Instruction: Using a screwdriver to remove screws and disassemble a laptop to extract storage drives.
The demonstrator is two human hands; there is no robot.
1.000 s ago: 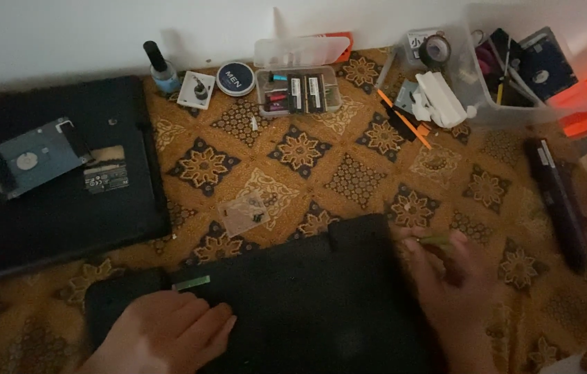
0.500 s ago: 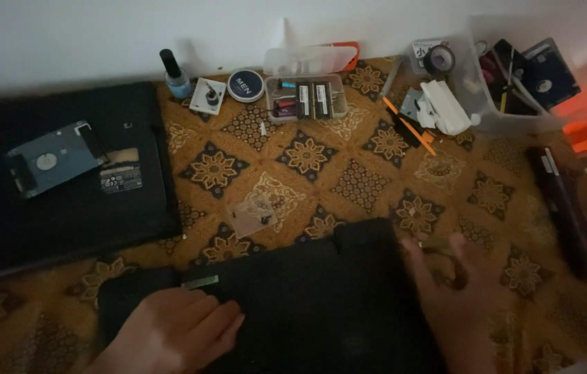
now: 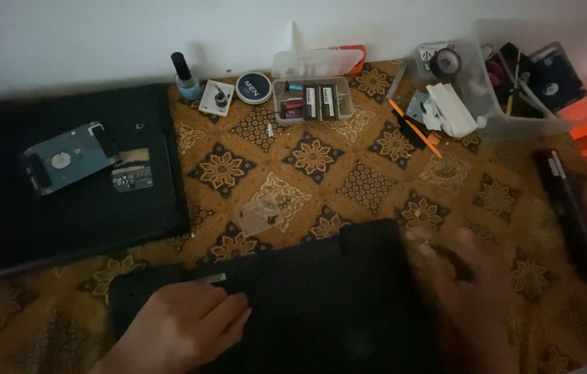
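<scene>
Resting my left hand (image 3: 183, 325) flat on the near left part of the black laptop base (image 3: 307, 305), I am keeping its fingers pressed together and pointing right. I am holding my right hand (image 3: 477, 291) at the base's right edge; it is blurred, its fingers look spread, and I cannot tell whether it is pinching anything. The base is lying near me on the patterned cloth (image 3: 363, 180). A second dark laptop (image 3: 65, 215) is lying far left, carrying a silver hard drive (image 3: 65, 163).
</scene>
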